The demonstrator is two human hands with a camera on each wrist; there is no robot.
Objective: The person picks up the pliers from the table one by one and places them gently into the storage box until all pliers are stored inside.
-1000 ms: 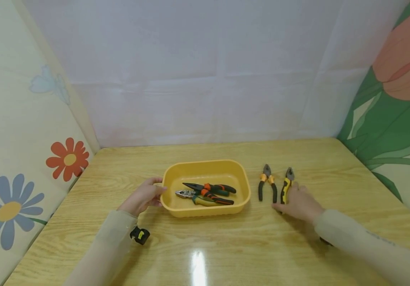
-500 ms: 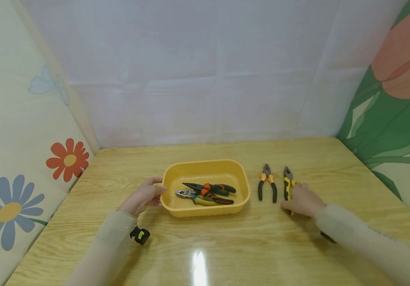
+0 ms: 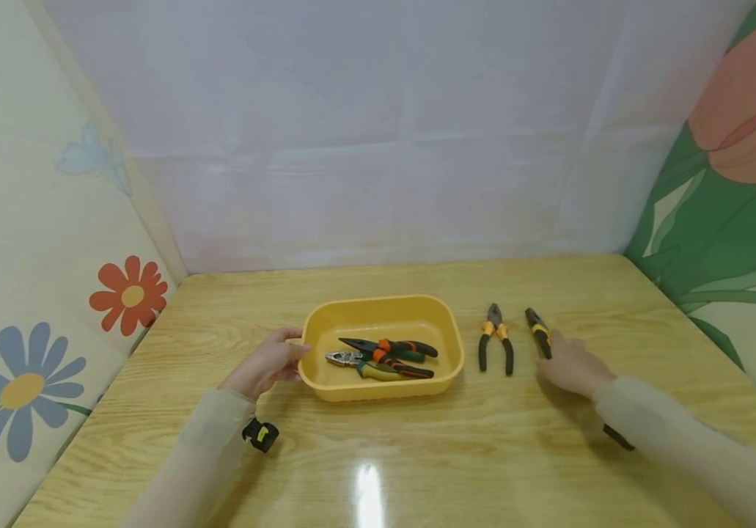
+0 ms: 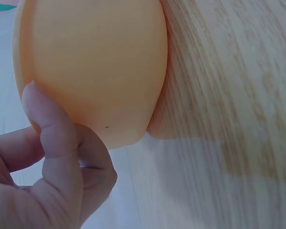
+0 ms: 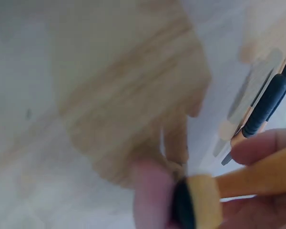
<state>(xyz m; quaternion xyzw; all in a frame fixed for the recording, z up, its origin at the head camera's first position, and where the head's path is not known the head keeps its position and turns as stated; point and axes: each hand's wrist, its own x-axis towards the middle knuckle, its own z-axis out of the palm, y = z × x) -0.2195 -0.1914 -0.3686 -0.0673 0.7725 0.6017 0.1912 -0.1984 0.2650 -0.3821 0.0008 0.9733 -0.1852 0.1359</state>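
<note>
My left hand [image 3: 265, 364] grips the left end of a yellow plastic basin [image 3: 380, 301], its thumb on the rim. In the basin, long-nose pliers [image 3: 410, 346] with black-and-orange handles lie across pliers with a silver head [image 3: 343, 358] and green-and-yellow handles. To the right, my right hand [image 3: 575, 367] holds yellow-and-black pliers [image 3: 540, 331] by the handles, which it mostly hides in the head view; their dark head points away and leftward. The right wrist view shows a yellow handle [image 5: 257, 176] between the fingers, partly blurred.
Pliers with orange-and-black handles [image 3: 485, 352] lie spread on the wooden table [image 3: 325, 469] between the basin and my right hand. A pale cloth [image 3: 378, 183] hangs behind the table, and flower-printed cloths flank it. A black strap-on device [image 3: 260, 435] is at my left wrist.
My right hand has shifted right with the yellow-and-black pliers, whose head has swung to lean left. The left hand, basin and orange-and-black pliers stay where they were.
</note>
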